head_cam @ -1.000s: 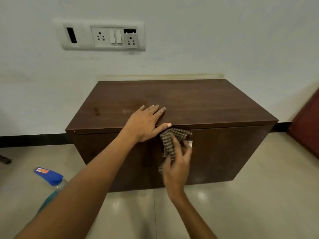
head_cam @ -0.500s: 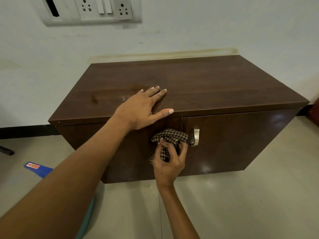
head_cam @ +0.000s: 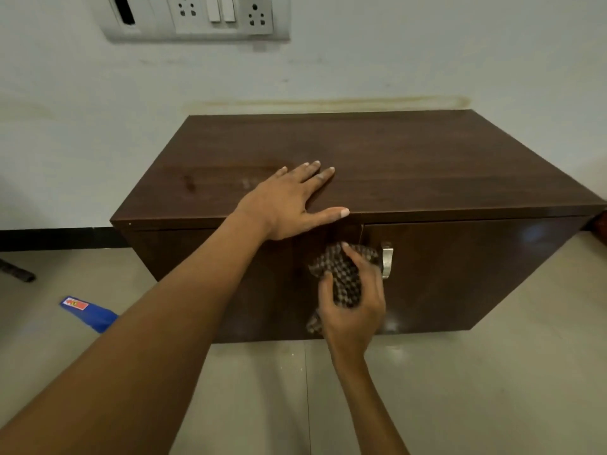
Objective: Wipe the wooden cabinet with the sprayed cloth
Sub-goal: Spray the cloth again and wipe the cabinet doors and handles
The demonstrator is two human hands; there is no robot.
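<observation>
A low dark wooden cabinet (head_cam: 410, 165) stands on the floor against the wall. My left hand (head_cam: 289, 201) lies flat on its top near the front edge, fingers spread, thumb along the edge. My right hand (head_cam: 353, 303) presses a bunched brown checked cloth (head_cam: 345, 274) against the cabinet's front, just left of a metal door handle (head_cam: 387, 259). Part of the cloth hangs below my palm.
A blue spray-bottle head (head_cam: 88, 311) shows on the floor at the left, partly behind my left forearm. A switch and socket plate (head_cam: 197, 14) is on the wall above. Tiled floor (head_cam: 492, 389) spreads in front of the cabinet. A dark object (head_cam: 16, 270) lies at far left.
The view has tilted down and closer. My right hand with the cloth has slid lower on the cabinet front, beside the handle. My left hand stays on the top.
</observation>
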